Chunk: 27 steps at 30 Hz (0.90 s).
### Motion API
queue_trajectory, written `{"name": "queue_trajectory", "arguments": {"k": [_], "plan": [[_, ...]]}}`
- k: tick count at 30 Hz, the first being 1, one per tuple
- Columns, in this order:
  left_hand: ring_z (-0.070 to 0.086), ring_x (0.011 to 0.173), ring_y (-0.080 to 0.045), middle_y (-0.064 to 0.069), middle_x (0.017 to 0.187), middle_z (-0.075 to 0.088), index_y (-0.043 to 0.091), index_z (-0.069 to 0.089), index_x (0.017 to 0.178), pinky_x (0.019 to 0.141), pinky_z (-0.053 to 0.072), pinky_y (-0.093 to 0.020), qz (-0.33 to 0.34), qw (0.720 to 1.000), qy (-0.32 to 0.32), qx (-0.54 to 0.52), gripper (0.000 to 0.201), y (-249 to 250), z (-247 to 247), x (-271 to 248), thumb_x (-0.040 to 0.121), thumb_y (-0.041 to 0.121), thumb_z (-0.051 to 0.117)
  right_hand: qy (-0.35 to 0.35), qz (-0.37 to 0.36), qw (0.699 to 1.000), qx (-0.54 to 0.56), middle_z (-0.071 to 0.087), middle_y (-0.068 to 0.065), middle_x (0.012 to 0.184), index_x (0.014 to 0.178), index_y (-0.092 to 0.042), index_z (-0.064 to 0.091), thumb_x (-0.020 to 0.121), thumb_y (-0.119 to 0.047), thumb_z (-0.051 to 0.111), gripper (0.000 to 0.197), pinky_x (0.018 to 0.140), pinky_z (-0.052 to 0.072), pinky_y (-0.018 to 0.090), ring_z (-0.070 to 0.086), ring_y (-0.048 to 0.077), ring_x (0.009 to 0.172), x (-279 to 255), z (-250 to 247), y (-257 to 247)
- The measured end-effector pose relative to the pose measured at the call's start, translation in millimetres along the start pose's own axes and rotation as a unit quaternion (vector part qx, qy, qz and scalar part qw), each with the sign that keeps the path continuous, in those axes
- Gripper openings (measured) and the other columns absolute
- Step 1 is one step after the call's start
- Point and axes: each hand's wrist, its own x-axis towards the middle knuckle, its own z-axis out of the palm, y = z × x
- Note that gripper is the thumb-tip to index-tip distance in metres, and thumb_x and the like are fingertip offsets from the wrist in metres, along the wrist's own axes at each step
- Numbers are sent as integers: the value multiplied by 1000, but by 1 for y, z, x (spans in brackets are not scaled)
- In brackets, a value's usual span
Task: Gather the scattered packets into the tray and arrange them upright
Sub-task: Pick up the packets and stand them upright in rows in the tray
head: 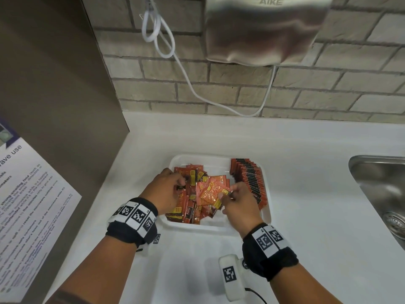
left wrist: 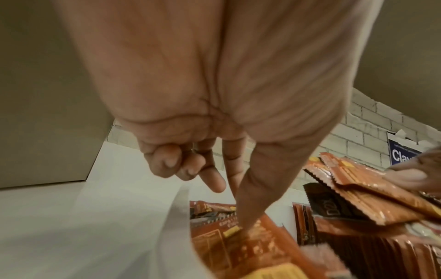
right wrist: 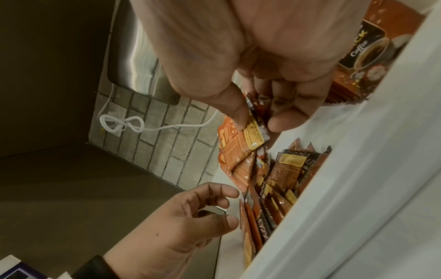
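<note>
Head view shows both hands working inside the white tray on the counter. Right hand pinches a small fan of orange coffee packets between thumb and curled fingers, apparently squaring them for standing. Left hand reaches into the loose packet heap, fingers partly curled; whether it grips one, I cannot tell. A finished upright row lines the tray's right wall, leaving room for more.
</note>
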Motion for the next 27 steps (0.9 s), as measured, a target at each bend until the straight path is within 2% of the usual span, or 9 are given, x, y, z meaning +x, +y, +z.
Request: {"name": "queue_trajectory", "arguments": {"k": [4,8,12,16,18,20,23,25,27], "plan": [[58,104,-6,10,118,58,28,59,121,92,47,-24,50,989,36,-134,24,17,-7,-2,96,27,61,-7,-25,999,37,53,-6,75,100,-22,48,94,-20,67,20,73,56,33,57,8,66,-6,-2,-5],[61,120,-16,5,129,64,32,62,122,100,51,-40,27,917,-56,-395,59,36,-12,-4,76,67,71,-34,-33,996,72,50,-10,65,100,-23,50,93,-23,68,19,68,52,33,54,10,61,-12,2,-5],[67,113,-31,-14,127,67,22,66,123,91,56,-54,-55,839,-109,-531,57,45,0,-4,73,38,87,-57,-15,983,173,52,-11,60,94,-18,53,92,-19,70,18,82,55,56,55,14,63,-15,1,-5],[71,100,-37,-21,115,71,5,64,125,79,61,-50,-91,777,-176,-598,43,62,6,-8,86,20,70,-88,-37,980,175,60,-7,66,100,-12,56,90,-16,73,21,74,58,47,61,19,67,-13,-13,-10],[72,94,-34,-21,110,72,2,65,124,74,62,-49,-86,790,-163,-585,42,69,6,-6,86,19,70,-103,-37,983,149,65,-2,75,103,-11,59,87,-19,76,24,62,55,28,66,19,72,-9,-26,-13],[72,94,-34,-19,109,73,4,64,123,76,62,-51,-82,825,-133,-543,37,70,3,0,89,16,69,-87,-55,990,96,71,-2,86,102,-15,63,85,-21,79,24,67,52,20,70,13,79,-2,-44,-13],[73,94,-27,-8,107,75,17,65,117,81,61,-45,-39,927,-103,-358,25,65,-4,9,92,11,67,34,-120,990,-69,69,-9,90,96,-22,66,82,-19,81,20,70,45,4,64,-2,80,10,-74,1],[70,95,-18,4,104,73,26,65,111,88,57,-41,9,973,-159,-170,26,65,-5,13,87,17,69,78,-133,977,-150,65,-9,93,94,-25,64,80,-15,82,24,66,41,5,58,-3,81,16,-90,15],[66,96,-18,6,102,70,27,66,111,87,54,-35,33,973,-226,-27,25,78,-2,15,87,21,66,67,-108,972,-200,62,-7,92,92,-26,64,78,-16,82,25,63,36,10,56,2,78,20,-98,26]]}}
